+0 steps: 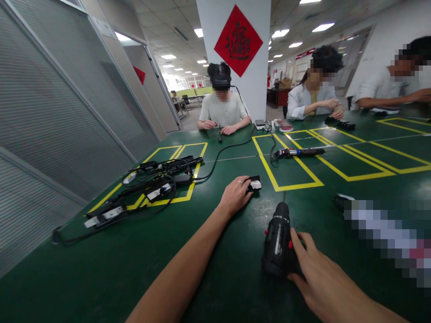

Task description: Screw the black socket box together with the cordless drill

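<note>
My left hand point(235, 195) reaches to the middle of the green table, its fingers closed on a small black part point(255, 183) with a white label. A ring is on one finger. Nearer to me, my right hand point(311, 264) grips a black cordless drill point(278, 242) with red buttons. The drill's thin bit points away from me, up toward the yellow tape, a little right of the black part. Bit and part are apart. The drill's handle is mostly hidden behind its body and my fingers.
Black cables and adapters point(166, 170) lie in a taped area at the left. A dark tool point(299, 153) with a cord rests beyond the drill on the green table point(134, 269). A cable crosses the middle. A blurred object point(387, 229) is at right. Several people sit opposite.
</note>
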`<control>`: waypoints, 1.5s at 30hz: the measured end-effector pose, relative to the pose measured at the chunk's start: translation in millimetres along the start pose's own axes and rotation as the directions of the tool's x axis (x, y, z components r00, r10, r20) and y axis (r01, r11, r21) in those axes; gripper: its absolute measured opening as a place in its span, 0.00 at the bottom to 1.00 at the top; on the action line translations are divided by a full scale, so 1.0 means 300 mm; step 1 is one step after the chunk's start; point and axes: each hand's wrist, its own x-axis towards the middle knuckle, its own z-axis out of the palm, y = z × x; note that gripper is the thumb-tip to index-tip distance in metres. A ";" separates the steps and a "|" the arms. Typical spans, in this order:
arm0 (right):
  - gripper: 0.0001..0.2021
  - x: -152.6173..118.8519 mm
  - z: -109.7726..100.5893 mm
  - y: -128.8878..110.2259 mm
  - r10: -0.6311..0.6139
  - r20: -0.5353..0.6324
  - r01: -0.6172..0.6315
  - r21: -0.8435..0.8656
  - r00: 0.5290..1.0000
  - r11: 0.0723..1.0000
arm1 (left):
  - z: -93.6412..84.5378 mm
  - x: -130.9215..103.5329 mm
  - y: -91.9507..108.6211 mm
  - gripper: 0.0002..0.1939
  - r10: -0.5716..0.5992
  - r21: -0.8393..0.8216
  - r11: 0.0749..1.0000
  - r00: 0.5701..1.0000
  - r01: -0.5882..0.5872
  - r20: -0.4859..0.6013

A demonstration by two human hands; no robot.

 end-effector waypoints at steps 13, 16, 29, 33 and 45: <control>0.17 0.380 -0.189 -0.106 -0.077 -0.193 0.019 -0.283 0.978 0.959 | -0.019 0.007 0.016 0.19 0.072 0.016 0.997 0.997 -0.072 -0.011; 0.17 0.510 -0.130 -0.086 -0.107 -0.236 0.040 -0.274 0.966 0.961 | -0.022 0.012 0.013 0.19 0.119 0.071 0.990 0.993 -0.119 0.001; 0.15 0.569 -0.065 -0.042 -0.197 -0.160 0.143 -0.298 0.967 0.944 | 0.005 -0.003 0.009 0.21 0.148 0.109 0.983 0.989 -0.145 -0.017; 0.16 0.561 -0.069 -0.055 -0.178 -0.140 0.124 -0.328 0.974 0.937 | 0.018 -0.011 0.015 0.21 0.132 0.147 0.981 0.991 -0.127 -0.025; 0.15 0.555 -0.069 -0.058 -0.212 -0.137 0.153 -0.352 0.968 0.923 | 0.011 -0.012 0.021 0.20 0.138 0.158 0.978 0.990 -0.134 -0.017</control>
